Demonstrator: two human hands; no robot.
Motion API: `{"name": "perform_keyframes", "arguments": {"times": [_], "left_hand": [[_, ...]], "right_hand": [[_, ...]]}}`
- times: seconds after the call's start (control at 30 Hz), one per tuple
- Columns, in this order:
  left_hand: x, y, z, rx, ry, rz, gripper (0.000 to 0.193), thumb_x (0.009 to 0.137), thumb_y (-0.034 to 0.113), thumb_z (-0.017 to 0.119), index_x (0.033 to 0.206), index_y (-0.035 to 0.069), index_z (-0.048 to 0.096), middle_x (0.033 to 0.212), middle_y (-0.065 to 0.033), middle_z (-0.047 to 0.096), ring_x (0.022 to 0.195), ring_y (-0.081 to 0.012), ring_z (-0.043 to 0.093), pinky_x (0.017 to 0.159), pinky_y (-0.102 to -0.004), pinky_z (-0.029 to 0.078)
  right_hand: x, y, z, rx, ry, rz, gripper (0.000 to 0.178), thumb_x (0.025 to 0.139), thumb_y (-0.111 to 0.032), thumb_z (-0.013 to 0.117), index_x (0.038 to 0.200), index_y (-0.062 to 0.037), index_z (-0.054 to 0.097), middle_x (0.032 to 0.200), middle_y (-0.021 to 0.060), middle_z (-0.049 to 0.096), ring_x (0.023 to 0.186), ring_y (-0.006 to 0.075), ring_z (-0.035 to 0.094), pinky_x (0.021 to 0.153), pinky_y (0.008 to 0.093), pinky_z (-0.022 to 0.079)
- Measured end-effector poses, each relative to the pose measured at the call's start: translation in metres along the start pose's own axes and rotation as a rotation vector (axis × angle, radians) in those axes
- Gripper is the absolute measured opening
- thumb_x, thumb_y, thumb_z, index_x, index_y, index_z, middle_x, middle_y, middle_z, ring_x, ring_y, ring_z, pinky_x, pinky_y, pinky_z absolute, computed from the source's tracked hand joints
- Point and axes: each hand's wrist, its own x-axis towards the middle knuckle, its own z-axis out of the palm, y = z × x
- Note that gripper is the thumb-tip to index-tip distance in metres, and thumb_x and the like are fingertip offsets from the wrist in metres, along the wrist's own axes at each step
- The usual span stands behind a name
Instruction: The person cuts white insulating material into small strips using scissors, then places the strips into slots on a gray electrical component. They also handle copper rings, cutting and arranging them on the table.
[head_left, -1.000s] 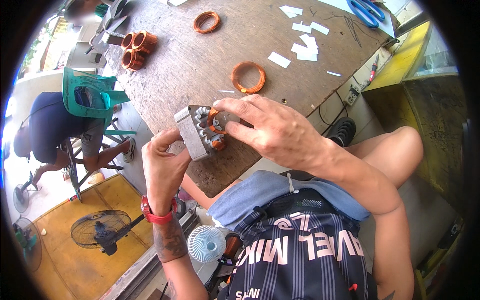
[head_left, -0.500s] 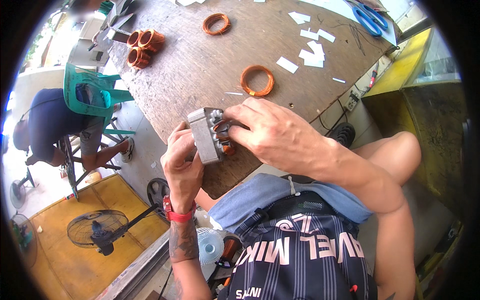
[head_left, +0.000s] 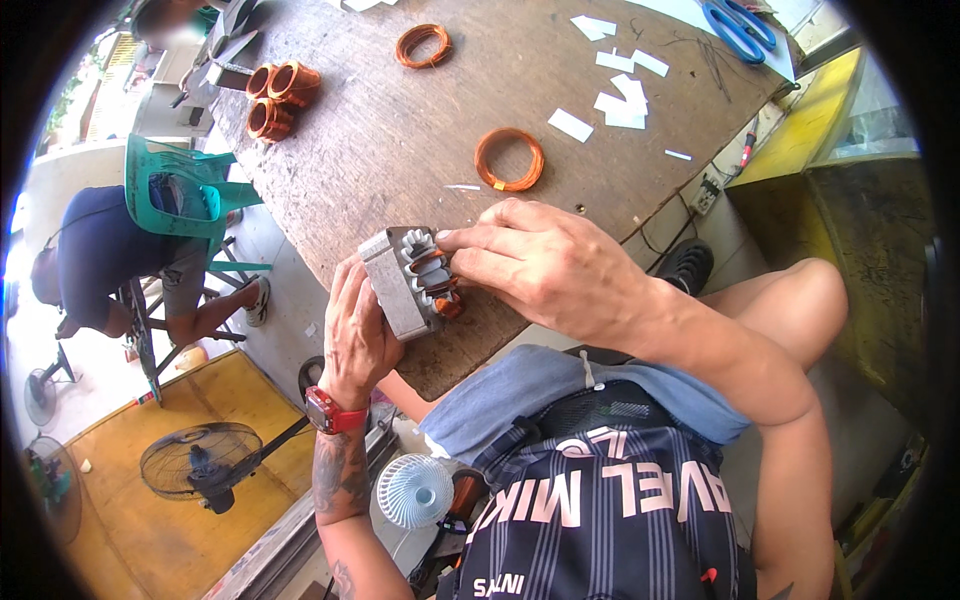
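My left hand (head_left: 355,325) is closed around the back and lower end of a grey metal motor stator core (head_left: 392,292), holding it tilted at the table's near corner. Pale grey slot liners stick out along its right face. Some orange copper winding (head_left: 447,303) shows at the lower slots. My right hand (head_left: 560,262) reaches in from the right, thumb and fingers drawn together at the upper slots. A bit of copper shows by its fingertips; what they pinch is mostly hidden. Just beyond lies a copper wire coil (head_left: 511,160) with a yellow tag.
On the wooden table (head_left: 350,130) lie another copper coil (head_left: 423,46), a cluster of wound coils (head_left: 283,90), white paper slips (head_left: 570,124) and blue-handled scissors (head_left: 738,30). A small pale fan (head_left: 415,491) stands by my left arm. Left, a person (head_left: 110,245) bends near a green chair (head_left: 170,190).
The stator core has shifted slightly left and down, turning its slotted face more into view. My left wrist has rolled, bringing the red watch face up. My right fingertips have drawn back slightly from the slots.
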Motion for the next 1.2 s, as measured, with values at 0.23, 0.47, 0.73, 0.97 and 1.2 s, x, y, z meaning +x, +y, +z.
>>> {"name": "perform_keyframes", "arguments": {"times": [0.23,0.47,0.73,0.97,1.2], "left_hand": [[-0.003,0.006,-0.002,0.175,0.040,0.080,0.042,0.077,0.002,0.078,0.119,0.005,0.072,0.128,-0.0163,0.070,0.123,-0.0412,0.064,0.105,-0.0487,0.051],[-0.015,0.029,0.005,-0.325,0.138,-0.522,0.039,0.079,-0.004,0.071,0.118,0.002,0.069,0.125,-0.0144,0.067,0.124,-0.0353,0.057,0.107,-0.0427,0.047],[-0.022,0.018,0.006,0.072,0.047,-0.122,0.051,0.081,-0.008,0.059,0.131,0.002,0.062,0.132,-0.0175,0.065,0.133,-0.0422,0.053,0.112,-0.0527,0.040],[-0.035,0.019,-0.002,0.077,-0.060,-0.145,0.044,0.082,-0.013,0.058,0.123,0.001,0.067,0.140,-0.0189,0.065,0.144,-0.0449,0.048,0.121,-0.0578,0.035],[-0.029,0.025,0.011,-0.579,0.376,-0.578,0.031,0.094,-0.011,0.063,0.124,-0.002,0.063,0.126,-0.0113,0.070,0.123,-0.0218,0.065,0.107,-0.0351,0.049]], "right_hand": [[0.007,-0.013,0.009,0.106,0.073,0.168,0.020,0.091,-0.014,0.069,0.108,-0.0040,0.073,0.114,0.0092,0.072,0.111,0.0255,0.064,0.102,0.0379,0.051],[0.011,-0.019,0.013,-0.003,0.135,0.132,0.021,0.089,-0.014,0.069,0.106,-0.0038,0.074,0.113,0.0111,0.070,0.113,0.0255,0.065,0.103,0.0388,0.050],[0.005,-0.010,0.005,-0.160,-0.005,-0.026,0.027,0.090,-0.015,0.065,0.113,-0.0038,0.073,0.122,0.0085,0.069,0.115,0.0250,0.064,0.110,0.0412,0.048],[-0.012,-0.009,-0.007,-0.434,-0.082,-0.198,0.035,0.093,-0.020,0.067,0.125,-0.0064,0.075,0.138,0.0067,0.061,0.124,0.0242,0.058,0.114,0.0441,0.045],[0.011,-0.003,-0.006,0.062,0.264,0.125,0.016,0.094,-0.019,0.074,0.105,-0.0082,0.077,0.108,0.0090,0.071,0.104,0.0277,0.066,0.097,0.0426,0.049]]}}
